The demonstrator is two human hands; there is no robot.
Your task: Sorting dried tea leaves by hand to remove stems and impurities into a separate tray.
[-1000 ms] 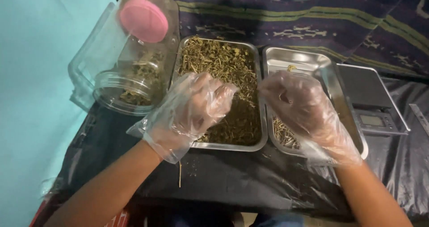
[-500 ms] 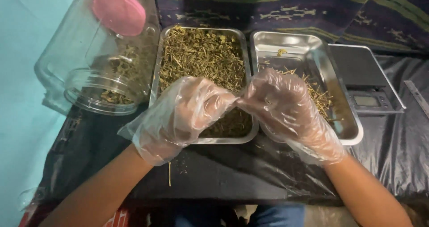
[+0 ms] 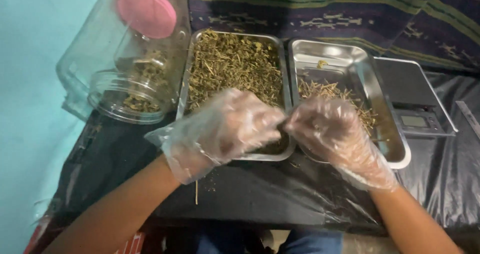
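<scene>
Gloved left hand (image 3: 227,129) meets right hand (image 3: 330,131) over herb tray (image 3: 286,84).

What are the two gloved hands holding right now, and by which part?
It cannot be told: the left hand and right hand meet fingertip to fingertip above the trays' near ends, but the clear gloves hide whatever is pinched there.

**Colours and Patterns**

Left hand (image 3: 225,129) and right hand (image 3: 332,134): clear, colourless plastic gloves. Trays (image 3: 400,156): polished silver steel. Dried herb (image 3: 232,66): olive-green and tan. Stems (image 3: 332,91): straw-yellow. Jar (image 3: 125,79): transparent; lid (image 3: 146,10) pink. Desk (image 3: 260,194): glossy black sheet. Cloth (image 3: 350,14): dark purple, olive-striped, pale woven motifs. Wall (image 3: 30,84): turquoise.
</scene>
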